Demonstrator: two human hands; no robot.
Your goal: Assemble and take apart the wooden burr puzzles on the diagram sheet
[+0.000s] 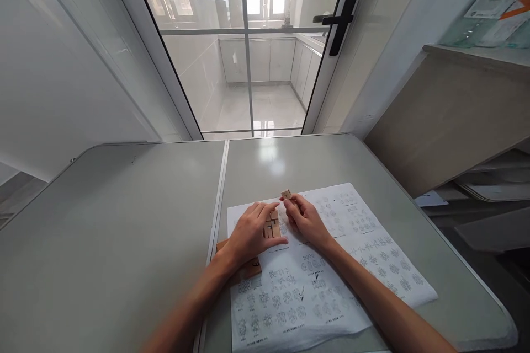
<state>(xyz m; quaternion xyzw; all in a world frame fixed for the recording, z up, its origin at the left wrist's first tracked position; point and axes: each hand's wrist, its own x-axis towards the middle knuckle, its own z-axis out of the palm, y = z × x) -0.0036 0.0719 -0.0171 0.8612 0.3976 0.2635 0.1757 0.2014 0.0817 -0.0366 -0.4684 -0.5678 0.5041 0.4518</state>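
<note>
A cluster of small wooden pieces (272,228) rests on the printed sheet (298,309), beside the palm of my left hand (250,231). That hand curves around the cluster from the left, thumb and fingers apart. My right hand (304,219) pinches a small wooden piece (286,194) between thumb and fingertips, just beyond the cluster to the right. Under my left wrist lies a brown wooden box or board (249,269), partly hidden by the forearm. Rows of small line drawings cover the sheet.
The grey table (165,204) has a pale seam (219,187) left of the sheet. Beyond its far edge stands a glass door (248,66) with a black handle (342,22). At the right, a wooden shelf (447,116) bears clear plastic packaging (492,16).
</note>
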